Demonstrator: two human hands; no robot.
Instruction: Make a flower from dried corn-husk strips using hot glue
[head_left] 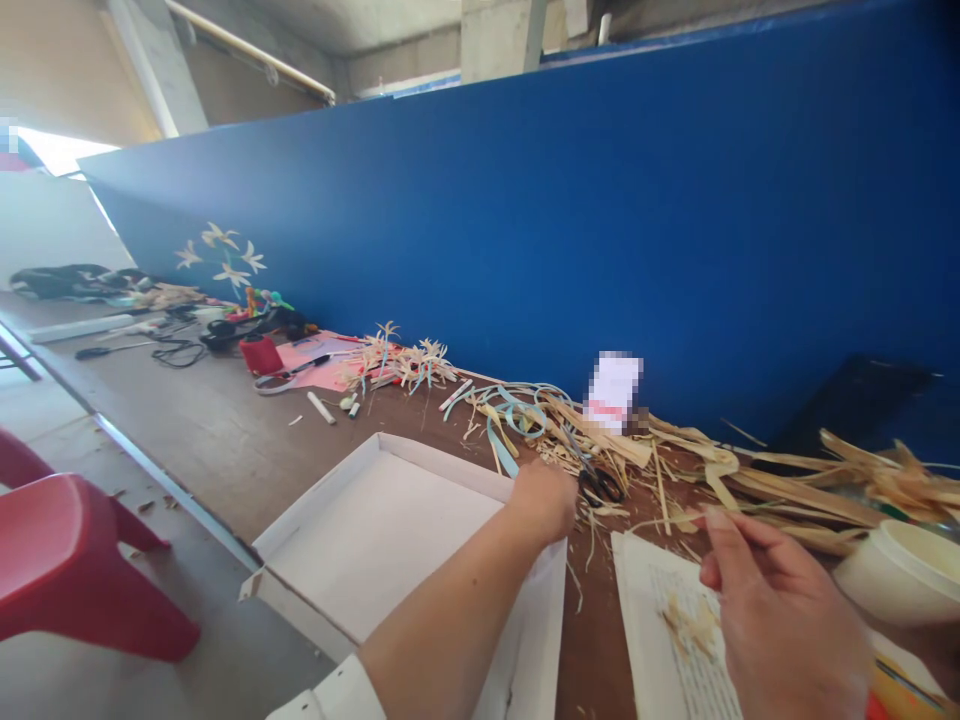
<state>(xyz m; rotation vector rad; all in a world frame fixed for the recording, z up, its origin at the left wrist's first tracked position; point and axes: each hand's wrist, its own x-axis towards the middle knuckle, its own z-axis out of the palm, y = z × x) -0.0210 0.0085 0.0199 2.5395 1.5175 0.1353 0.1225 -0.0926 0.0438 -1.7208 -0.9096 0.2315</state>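
My left hand (544,498) reaches over the far right corner of a white box lid (435,530). Its fingers curl closed at the edge of a pile of dry husk strips (555,415); whatever they grip is hidden. Close by on the right lie black-handled scissors (600,484). Between thumb and fingers, my right hand (780,610) pinches a thin pale husk strip (660,520) that points left. Under that strip is a printed sheet (652,600) with husk scraps (690,622) on it.
A cream bowl (900,575) stands at right. Along the blue partition (675,220) lie husk flowers (409,362), a phone-like white item (615,392), a red thread spool (261,355) and a glue stick (321,407). A red stool (67,560) stands left of the table.
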